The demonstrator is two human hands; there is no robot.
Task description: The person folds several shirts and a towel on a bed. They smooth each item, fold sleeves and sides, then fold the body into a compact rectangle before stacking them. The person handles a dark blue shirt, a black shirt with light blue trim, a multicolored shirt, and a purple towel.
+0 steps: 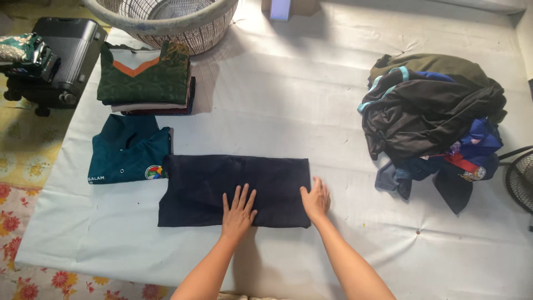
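A dark navy garment [222, 178] lies folded into a flat rectangle near the front of the white-covered table [288, 100]. My left hand [239, 210] rests flat on its lower middle, fingers spread. At the garment's right edge my right hand [316, 199] lies palm down, partly on the cloth and partly on the table cover. Neither hand grips anything.
A folded teal shirt [129, 150] touches the garment's left side; behind it is a stack of folded clothes topped by a green one [145, 78]. A heap of unfolded dark clothes [436, 122] sits right. A laundry basket [166, 19], black suitcase [64, 53] and fan [522, 178] surround the table.
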